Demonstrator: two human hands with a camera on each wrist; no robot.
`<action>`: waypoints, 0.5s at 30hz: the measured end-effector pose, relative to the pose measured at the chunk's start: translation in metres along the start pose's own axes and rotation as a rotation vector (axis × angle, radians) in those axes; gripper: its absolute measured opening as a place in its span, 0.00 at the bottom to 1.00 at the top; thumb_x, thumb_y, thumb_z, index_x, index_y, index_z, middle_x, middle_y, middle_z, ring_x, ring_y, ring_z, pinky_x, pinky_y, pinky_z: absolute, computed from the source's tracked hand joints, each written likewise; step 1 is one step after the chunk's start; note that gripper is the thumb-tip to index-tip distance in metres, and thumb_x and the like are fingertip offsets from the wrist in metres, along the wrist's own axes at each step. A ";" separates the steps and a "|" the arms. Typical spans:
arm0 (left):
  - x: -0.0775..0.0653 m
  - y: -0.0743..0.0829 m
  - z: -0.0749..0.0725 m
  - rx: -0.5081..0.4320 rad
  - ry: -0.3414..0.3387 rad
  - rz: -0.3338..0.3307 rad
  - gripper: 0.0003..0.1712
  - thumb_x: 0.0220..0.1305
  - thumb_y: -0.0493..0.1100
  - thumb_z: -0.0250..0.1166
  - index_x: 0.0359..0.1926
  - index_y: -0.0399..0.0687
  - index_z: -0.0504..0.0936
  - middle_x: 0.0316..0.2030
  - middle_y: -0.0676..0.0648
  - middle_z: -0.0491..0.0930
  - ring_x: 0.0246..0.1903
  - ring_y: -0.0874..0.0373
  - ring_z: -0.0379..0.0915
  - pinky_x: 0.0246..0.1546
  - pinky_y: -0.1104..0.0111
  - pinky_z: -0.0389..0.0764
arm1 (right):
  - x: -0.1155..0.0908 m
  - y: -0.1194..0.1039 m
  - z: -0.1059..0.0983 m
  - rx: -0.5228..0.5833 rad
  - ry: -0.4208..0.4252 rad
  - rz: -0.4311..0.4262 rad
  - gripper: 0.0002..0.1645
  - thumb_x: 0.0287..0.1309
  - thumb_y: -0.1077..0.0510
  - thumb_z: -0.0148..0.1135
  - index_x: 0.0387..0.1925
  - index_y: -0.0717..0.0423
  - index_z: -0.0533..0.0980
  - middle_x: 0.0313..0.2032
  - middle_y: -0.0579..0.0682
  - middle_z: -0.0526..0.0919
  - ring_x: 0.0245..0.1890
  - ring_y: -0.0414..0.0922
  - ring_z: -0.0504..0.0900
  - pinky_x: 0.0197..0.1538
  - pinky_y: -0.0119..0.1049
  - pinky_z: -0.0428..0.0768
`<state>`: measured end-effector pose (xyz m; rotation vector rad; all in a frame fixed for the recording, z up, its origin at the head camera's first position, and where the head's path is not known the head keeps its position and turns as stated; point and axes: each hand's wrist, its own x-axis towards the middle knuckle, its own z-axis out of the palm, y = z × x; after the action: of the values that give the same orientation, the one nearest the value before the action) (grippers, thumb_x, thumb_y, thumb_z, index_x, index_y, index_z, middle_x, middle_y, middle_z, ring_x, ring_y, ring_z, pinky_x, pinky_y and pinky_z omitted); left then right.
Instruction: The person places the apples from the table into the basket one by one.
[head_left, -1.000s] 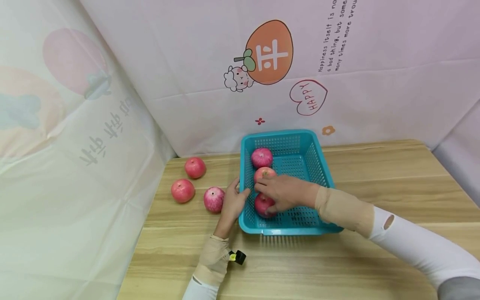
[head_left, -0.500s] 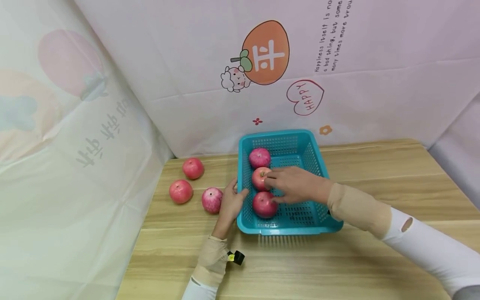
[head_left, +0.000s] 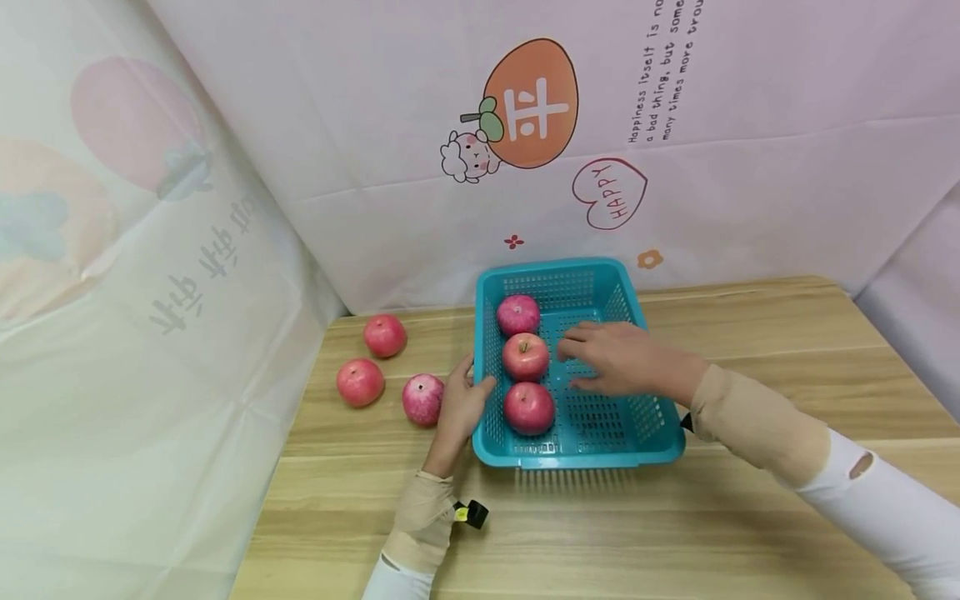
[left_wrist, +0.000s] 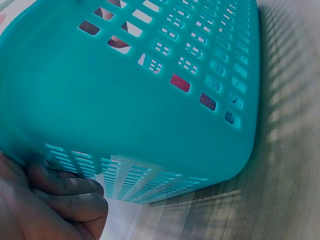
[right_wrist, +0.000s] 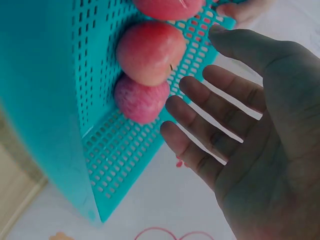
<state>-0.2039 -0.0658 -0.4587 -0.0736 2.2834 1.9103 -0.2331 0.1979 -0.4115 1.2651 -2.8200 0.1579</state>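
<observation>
A teal plastic basket (head_left: 588,461) with perforated walls stands on the wooden table. My left hand (head_left: 460,410) grips its left rim, thumb over the edge; the left wrist view shows that hand's curled fingers (left_wrist: 82,200) against the outer wall. Inside, three apples line the left wall: a streaked purplish one (head_left: 518,315) at the back, a pale red one (head_left: 526,357) in the middle, a deeper red one (head_left: 529,408) in front. Over the basket's right half hovers my right hand (head_left: 622,358), holding nothing. In the right wrist view its fingers (right_wrist: 200,135) are spread and apart from the apples.
Left of the basket lie two red apples (head_left: 385,335) and a streaked purplish apple (head_left: 423,400), the latter close beside my left hand. A printed white cloth (head_left: 405,233) hangs right behind the table. Bare wood (head_left: 787,350) shows to the right of the basket.
My right hand has come off the apples in the basket and moved right, its fingers loosening. The middle apple now shows fully. My left hand stays on the rim.
</observation>
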 end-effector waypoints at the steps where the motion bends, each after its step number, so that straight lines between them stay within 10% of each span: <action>1: 0.000 0.001 0.000 -0.001 -0.002 -0.001 0.34 0.66 0.36 0.55 0.73 0.41 0.60 0.50 0.26 0.80 0.45 0.34 0.82 0.39 0.50 0.85 | -0.002 0.001 -0.002 0.013 0.010 0.004 0.23 0.53 0.41 0.71 0.48 0.42 0.78 0.46 0.41 0.82 0.49 0.41 0.79 0.50 0.42 0.83; 9: 0.001 0.000 -0.001 -0.004 -0.005 -0.018 0.34 0.67 0.35 0.55 0.73 0.43 0.60 0.50 0.26 0.80 0.46 0.33 0.81 0.42 0.49 0.84 | -0.012 0.011 -0.008 0.067 0.036 0.058 0.22 0.55 0.43 0.70 0.49 0.46 0.79 0.47 0.44 0.82 0.54 0.45 0.79 0.65 0.53 0.73; 15: 0.001 0.001 0.000 -0.004 -0.006 -0.011 0.34 0.67 0.35 0.55 0.73 0.42 0.61 0.50 0.26 0.80 0.45 0.33 0.82 0.42 0.48 0.84 | -0.021 0.017 -0.009 0.068 0.118 0.102 0.20 0.56 0.46 0.70 0.47 0.50 0.79 0.45 0.46 0.83 0.49 0.45 0.81 0.53 0.46 0.83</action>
<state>-0.2051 -0.0659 -0.4578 -0.0807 2.2706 1.9066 -0.2320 0.2261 -0.4058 1.0844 -2.8003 0.3242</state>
